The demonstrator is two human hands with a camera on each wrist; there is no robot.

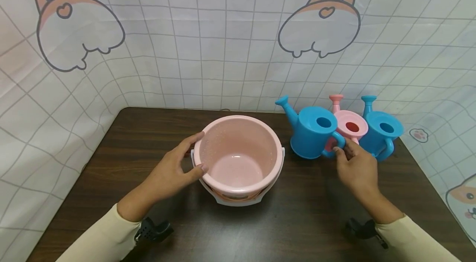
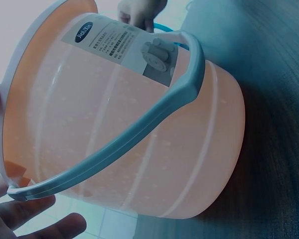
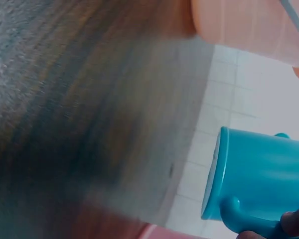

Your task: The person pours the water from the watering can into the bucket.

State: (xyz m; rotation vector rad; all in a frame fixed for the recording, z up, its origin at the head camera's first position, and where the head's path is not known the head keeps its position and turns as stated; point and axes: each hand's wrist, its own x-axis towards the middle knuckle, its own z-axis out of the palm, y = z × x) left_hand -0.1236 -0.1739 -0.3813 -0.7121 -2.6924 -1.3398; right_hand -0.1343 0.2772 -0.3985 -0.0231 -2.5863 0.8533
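A pale pink bucket stands upright on the dark wooden table, its grey handle hanging down the side. My left hand is at the bucket's left side, thumb and forefinger touching its rim; the other fingers spread outside in the left wrist view. With my right hand I grip the handle of a blue watering can. A gap shows between that can's base and the table in the right wrist view. Just behind my right hand are a pink watering can and another blue watering can.
The brown table reaches back to a white gridded curtain with animal drawings. The curtain also closes off both sides. The cans stand by the table's back right corner, and the bucket is near the middle.
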